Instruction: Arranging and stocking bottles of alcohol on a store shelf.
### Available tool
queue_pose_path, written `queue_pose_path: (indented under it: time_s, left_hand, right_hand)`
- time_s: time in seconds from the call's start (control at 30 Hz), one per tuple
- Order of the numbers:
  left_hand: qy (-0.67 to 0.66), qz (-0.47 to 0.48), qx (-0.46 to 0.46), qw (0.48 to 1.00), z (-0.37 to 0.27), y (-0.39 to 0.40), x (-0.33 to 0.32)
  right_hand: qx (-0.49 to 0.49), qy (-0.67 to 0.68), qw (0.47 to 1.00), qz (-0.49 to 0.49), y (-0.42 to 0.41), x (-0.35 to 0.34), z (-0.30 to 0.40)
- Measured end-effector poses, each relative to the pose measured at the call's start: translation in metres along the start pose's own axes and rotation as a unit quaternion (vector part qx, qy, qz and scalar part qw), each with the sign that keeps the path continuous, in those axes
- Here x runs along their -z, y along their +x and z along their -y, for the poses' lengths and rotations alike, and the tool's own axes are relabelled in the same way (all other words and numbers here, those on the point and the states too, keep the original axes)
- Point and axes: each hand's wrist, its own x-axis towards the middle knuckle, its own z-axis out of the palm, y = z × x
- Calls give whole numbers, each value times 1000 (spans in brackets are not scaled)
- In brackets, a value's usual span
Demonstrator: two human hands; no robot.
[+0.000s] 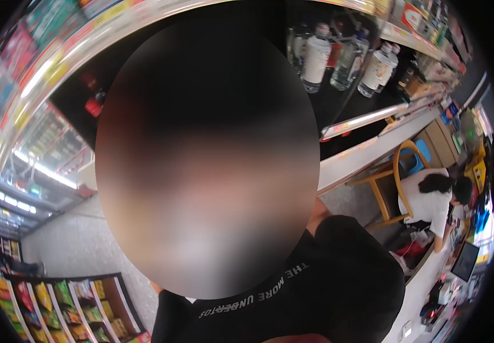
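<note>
Neither of my hands can be made out. A large blurred patch hides the middle of the view. Around its lower edge shows a person in a black T-shirt that bears writing. A strip of bare skin crosses the bottom edge; which body part it is, I cannot tell. Above the patch on the right, several clear bottles with white labels stand on a dark shelf. A red-topped bottle is partly visible on the left.
A rack of snack packets stands at lower left, near lit display shelves. At right, a person in a white top leans over a counter, beside a wooden chair and a monitor.
</note>
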Motion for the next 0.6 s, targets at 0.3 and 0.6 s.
queue_pose_path:
  time_s: [0.3,0.6]
  left_hand:
    - [-581,314,410,629,-107,-158,-91]
    - [-402,435,471,654,-194,-223,-204]
  right_hand:
    - [-238,43,953,185,-175,54,-29]
    - [-374,-87,870,310,-289,109,-32]
